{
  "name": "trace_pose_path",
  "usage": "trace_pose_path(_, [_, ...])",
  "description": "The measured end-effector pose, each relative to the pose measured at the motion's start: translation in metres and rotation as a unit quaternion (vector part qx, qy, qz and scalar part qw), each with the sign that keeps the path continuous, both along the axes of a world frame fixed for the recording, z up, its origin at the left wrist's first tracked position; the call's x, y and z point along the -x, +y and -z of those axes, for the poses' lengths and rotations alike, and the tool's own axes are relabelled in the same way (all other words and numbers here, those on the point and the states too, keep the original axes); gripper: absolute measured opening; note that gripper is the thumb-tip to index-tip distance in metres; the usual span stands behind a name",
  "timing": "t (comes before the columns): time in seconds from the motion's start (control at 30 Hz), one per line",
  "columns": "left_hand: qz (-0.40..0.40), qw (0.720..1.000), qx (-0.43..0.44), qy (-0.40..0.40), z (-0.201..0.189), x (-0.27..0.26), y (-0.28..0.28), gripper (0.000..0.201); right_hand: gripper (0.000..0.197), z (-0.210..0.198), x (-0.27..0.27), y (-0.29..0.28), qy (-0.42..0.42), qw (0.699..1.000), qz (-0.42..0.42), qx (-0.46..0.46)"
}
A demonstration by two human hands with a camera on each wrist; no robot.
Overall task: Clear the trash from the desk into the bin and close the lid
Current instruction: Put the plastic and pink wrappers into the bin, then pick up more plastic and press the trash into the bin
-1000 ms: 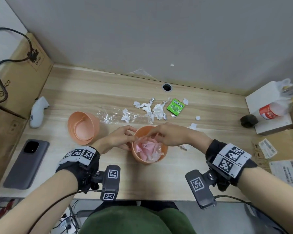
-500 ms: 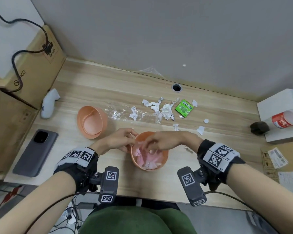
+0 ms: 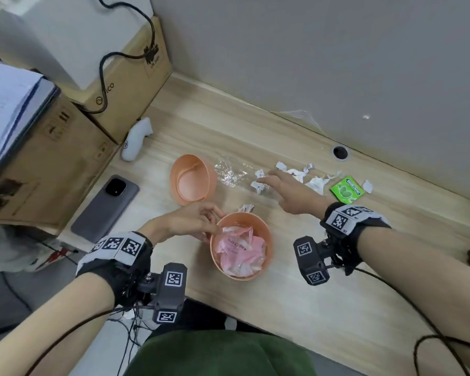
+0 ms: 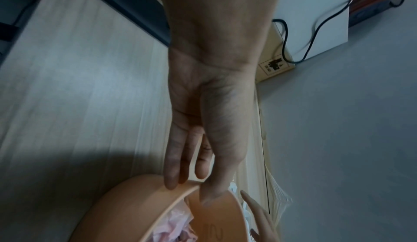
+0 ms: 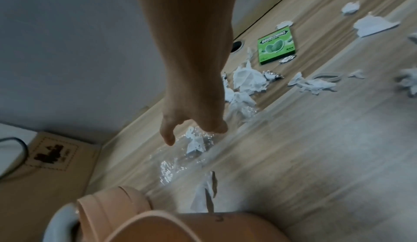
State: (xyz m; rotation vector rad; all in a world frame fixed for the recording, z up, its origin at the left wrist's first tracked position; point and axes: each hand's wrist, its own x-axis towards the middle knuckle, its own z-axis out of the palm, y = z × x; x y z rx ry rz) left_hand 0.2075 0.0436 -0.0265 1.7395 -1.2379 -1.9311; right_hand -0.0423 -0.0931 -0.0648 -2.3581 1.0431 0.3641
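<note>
The small orange bin [image 3: 269, 241] stands near the desk's front edge with a pink tissue wrapper [image 3: 239, 248] inside. Its orange lid [image 3: 193, 180] lies upturned behind it to the left. My left hand [image 3: 215, 221] pinches the bin's left rim [image 4: 180, 197], thumb inside and fingers outside. My right hand [image 3: 272, 183] reaches out flat over the clear plastic film [image 3: 229, 175] and white paper scraps [image 3: 315, 183], holding nothing. In the right wrist view its fingertips [image 5: 168, 138] hover just above a scrap on the film [image 5: 194, 144]. A green gum box [image 3: 347, 190] lies further right.
A grey phone [image 3: 106, 204] and a white controller [image 3: 135, 139] lie at the left by stacked cardboard boxes [image 3: 52, 158]. One paper scrap [image 3: 246, 207] sits just behind the bin. A cable hole [image 3: 340, 152] is by the wall.
My right hand has come out of the bin and moved back and right to the scattered trash. My left hand stays on the bin's rim.
</note>
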Motion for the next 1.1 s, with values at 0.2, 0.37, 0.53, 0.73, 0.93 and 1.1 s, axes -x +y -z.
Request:
trace_pose_path(0.2, [-0.016, 1.000, -0.005, 0.011, 0.000, -0.013, 0.004, 0.029, 0.091, 0.036, -0.023, -0.002, 0.125, 0.982, -0.132, 0.053])
trace_pose_path(0.37, [-0.018, 1.000, 0.004, 0.013, 0.002, -0.012, 0.002, 0.027, 0.058, 0.048, -0.009, 0.009, 0.043, 0.997, -0.053, 0.038])
trace_pose_path(0.53, [0.003, 1.000, 0.012, 0.020, 0.001, -0.002, -0.002, 0.025, 0.018, 0.048, 0.009, 0.030, -0.020, 0.997, 0.045, 0.067])
trace_pose_path(0.73, [0.005, 0.999, 0.024, 0.021, 0.002, 0.009, -0.011, 0.024, 0.010, 0.006, 0.035, 0.034, -0.119, 0.961, 0.246, -0.032])
trace_pose_path(0.93, [0.014, 0.999, 0.037, 0.022, 0.002, 0.039, -0.029, 0.037, 0.001, -0.072, 0.040, 0.035, -0.222, 0.938, 0.267, -0.020])
trace_pose_path(1.1, [0.013, 0.998, 0.046, 0.028, -0.005, 0.062, -0.039, 0.026, 0.007, -0.089, 0.031, 0.066, -0.146, 0.983, 0.114, 0.013])
